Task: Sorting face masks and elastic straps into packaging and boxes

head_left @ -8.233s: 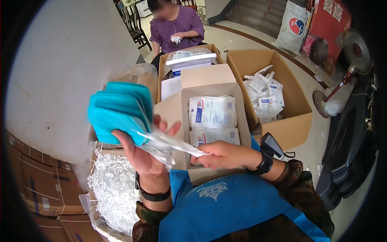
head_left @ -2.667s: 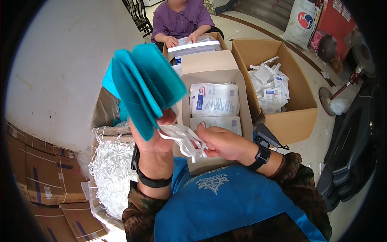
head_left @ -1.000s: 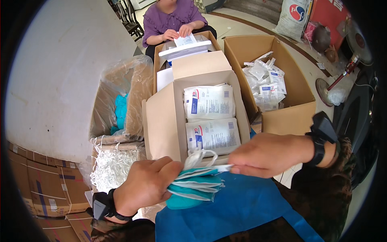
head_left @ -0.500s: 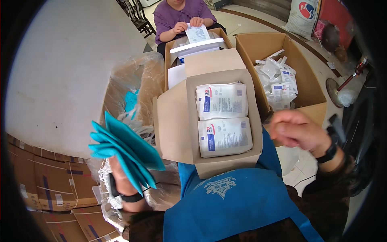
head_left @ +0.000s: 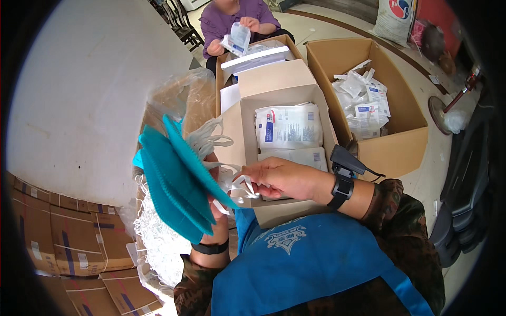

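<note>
At the raised teal masks (head_left: 176, 176), the right hand (head_left: 279, 178) has returned, apparently pinching white straps (head_left: 240, 187).

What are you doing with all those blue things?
A person holds a fanned stack of teal masks up in the left hand. The right hand pinches their white ear loops. Just beyond sits an open box with white packets inside, and a bigger box of packets stands to the right. Across the boxes, another person's hands hold a clear bag.
</note>
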Available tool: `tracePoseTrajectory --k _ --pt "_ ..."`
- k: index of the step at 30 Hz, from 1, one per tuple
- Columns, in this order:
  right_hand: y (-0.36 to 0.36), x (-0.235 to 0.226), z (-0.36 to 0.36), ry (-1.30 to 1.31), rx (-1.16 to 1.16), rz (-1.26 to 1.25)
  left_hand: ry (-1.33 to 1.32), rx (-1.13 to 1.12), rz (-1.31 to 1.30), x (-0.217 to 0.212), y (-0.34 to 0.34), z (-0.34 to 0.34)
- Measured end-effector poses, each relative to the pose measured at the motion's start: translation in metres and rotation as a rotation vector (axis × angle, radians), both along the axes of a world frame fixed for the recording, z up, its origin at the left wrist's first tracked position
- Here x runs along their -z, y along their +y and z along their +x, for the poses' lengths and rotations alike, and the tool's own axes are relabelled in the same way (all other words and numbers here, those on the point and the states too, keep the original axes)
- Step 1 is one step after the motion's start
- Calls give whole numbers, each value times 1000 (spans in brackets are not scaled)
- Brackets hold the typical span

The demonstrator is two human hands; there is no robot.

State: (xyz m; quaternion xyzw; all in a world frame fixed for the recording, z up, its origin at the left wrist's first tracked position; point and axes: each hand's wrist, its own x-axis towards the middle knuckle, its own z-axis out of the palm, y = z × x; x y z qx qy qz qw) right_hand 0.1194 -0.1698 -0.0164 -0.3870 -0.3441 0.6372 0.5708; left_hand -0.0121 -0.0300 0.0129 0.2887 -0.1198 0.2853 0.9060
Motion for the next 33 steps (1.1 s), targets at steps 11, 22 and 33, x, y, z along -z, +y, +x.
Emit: tracePoseTrajectory --k 11,22,33 --pt "-20 3 -6 -326 46 192 -56 47 -17 0 3 3" --pt "-11 16 -24 -512 188 327 72 -112 13 -13 -8 7" --pt "-33 10 -3 -671 -102 243 -96 332 108 18 32 -18"
